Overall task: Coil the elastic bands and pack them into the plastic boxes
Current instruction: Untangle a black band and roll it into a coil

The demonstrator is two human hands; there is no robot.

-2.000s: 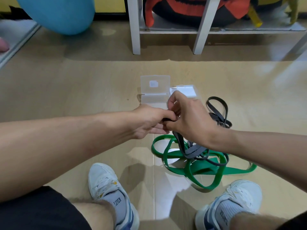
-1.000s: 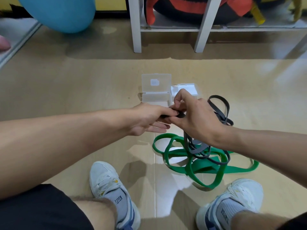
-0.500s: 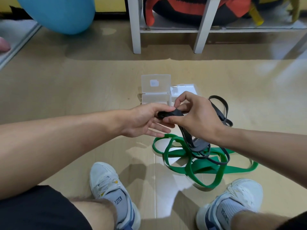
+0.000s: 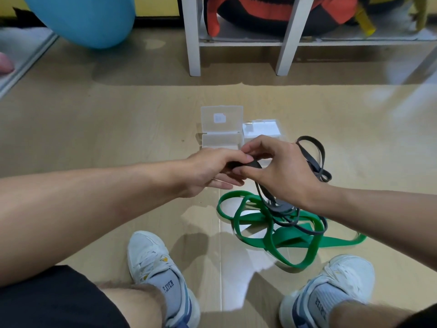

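My left hand (image 4: 210, 170) and my right hand (image 4: 281, 170) meet above the floor, both pinching one end of a dark grey elastic band (image 4: 281, 207). A small rolled part of it sits between my fingertips. The band hangs down to a loose heap, and a loop of it lies to the right. Under it a green elastic band (image 4: 269, 230) sprawls in tangled loops. Just behind my hands stand two clear plastic boxes: the left box (image 4: 221, 129) has its lid up, the right box (image 4: 261, 129) is shut.
White shelf legs (image 4: 192, 36) rise at the back, with an orange and black bag behind them. A blue ball (image 4: 85, 17) sits at the far left. My two white shoes (image 4: 151, 259) rest on the wooden floor at the bottom.
My hands have kept turning the grey band's end between the fingers. My left fingers, spread half a second ago, have closed back onto it. The heap on the floor barely shifted.
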